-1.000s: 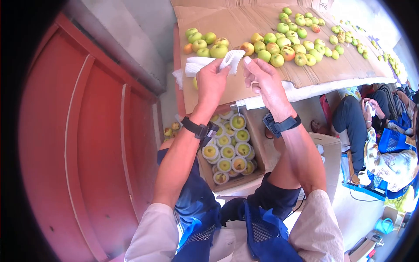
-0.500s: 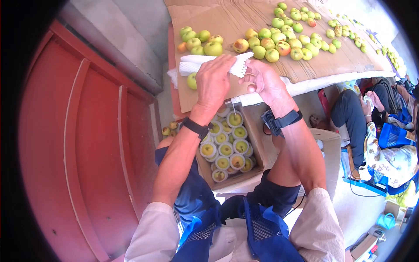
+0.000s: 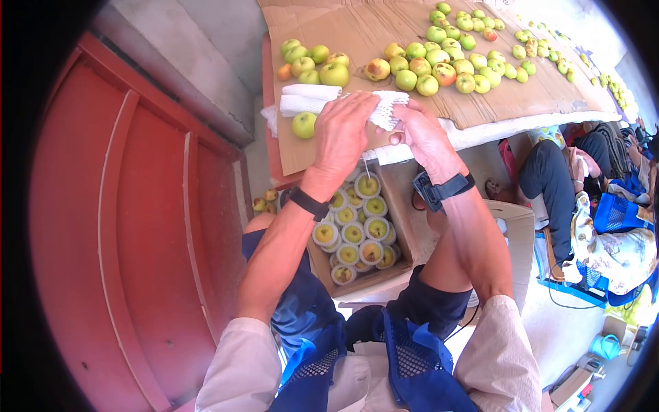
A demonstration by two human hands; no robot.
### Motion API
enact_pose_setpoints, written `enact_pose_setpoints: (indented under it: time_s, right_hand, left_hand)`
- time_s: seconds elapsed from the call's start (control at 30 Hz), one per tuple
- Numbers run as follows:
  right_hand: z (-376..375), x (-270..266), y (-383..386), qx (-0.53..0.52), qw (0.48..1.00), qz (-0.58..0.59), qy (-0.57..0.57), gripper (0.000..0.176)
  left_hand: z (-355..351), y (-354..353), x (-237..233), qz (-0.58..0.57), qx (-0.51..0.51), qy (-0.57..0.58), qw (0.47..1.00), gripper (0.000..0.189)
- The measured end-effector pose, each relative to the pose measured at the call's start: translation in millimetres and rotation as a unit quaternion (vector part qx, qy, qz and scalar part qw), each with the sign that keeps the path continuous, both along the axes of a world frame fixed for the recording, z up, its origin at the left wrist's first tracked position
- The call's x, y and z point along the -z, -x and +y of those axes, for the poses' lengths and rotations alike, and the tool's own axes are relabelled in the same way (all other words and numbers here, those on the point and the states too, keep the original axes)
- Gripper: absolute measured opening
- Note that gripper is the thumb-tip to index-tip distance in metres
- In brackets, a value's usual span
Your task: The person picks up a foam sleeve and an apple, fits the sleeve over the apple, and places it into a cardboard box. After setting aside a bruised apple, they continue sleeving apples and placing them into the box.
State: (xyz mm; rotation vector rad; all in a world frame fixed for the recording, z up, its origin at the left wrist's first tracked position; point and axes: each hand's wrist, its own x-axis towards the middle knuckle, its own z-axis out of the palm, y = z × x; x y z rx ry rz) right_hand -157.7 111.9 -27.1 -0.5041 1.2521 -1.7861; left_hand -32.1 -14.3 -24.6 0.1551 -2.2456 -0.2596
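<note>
Between my two hands is a white foam fruit net [image 3: 388, 108], above the front edge of the cardboard-covered table. My left hand [image 3: 342, 134] grips its left end from above, fingers bent over it. The fingers of my right hand [image 3: 424, 134] pinch the right end, with the fingertips partly hidden. A stack of white foam nets [image 3: 302, 101] lies just left of my left hand. One green apple [image 3: 303, 126] rests beside that hand's wrist side. Under the table edge, a cardboard box [image 3: 405, 240] holds several apples in foam nets [image 3: 352, 233].
Loose apples [image 3: 439, 69] spread across the cardboard [image 3: 384, 27], with a smaller group [image 3: 309, 63] at left. A red door [image 3: 89, 226] stands at left. Another person [image 3: 549, 185] sits at right near a blue basket [image 3: 614, 213]. An open carton [image 3: 511, 233] stands by my right knee.
My left hand has shifted right, off the stack of nets, uncovering more of the green apple. My right fingers have closed onto the net's right end.
</note>
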Motion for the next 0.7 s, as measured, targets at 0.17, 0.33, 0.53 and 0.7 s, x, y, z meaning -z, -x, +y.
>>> enact_pose_setpoints:
  time_s: [0.17,0.33,0.53,0.7]
  right_hand:
    - [-4,2,4,0.069,0.996,0.047,0.005,0.024]
    - [-8,6,6,0.091,0.99,0.108,0.002,0.024]
    - [-19,2,-11,0.103,0.978,0.182,0.0,0.024]
    - [-14,5,-9,0.1,0.98,0.171,-0.006,0.024]
  left_hand:
    - [10,-1,0,-0.025,0.029,-0.078,0.996,0.055]
    - [11,-4,3,-0.061,0.071,-0.321,0.943,0.051]
    - [10,-1,2,-0.059,0.166,-0.551,0.815,0.064]
    - [10,-16,-9,-0.113,0.058,-0.275,0.953,0.084]
